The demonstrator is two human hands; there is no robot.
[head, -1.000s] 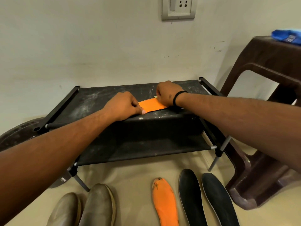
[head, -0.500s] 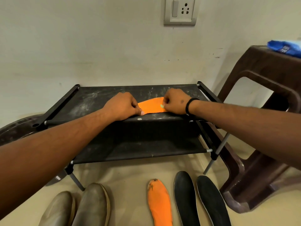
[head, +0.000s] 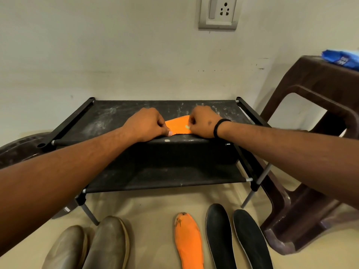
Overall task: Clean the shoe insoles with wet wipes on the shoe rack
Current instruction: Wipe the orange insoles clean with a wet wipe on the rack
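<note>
Even, moderately bright indoor light with a warm cast; no source is in view. Shadows are soft: a deep one fills the space under the top tier of the black fabric shoe rack, and a faint one lies on the beige floor below it. No strong glare. Wide-angle distortion stretches both forearms toward the lower corners and bends the brown plastic stool at right. Focus is sharp centrally, slightly softer at the edges.
</note>
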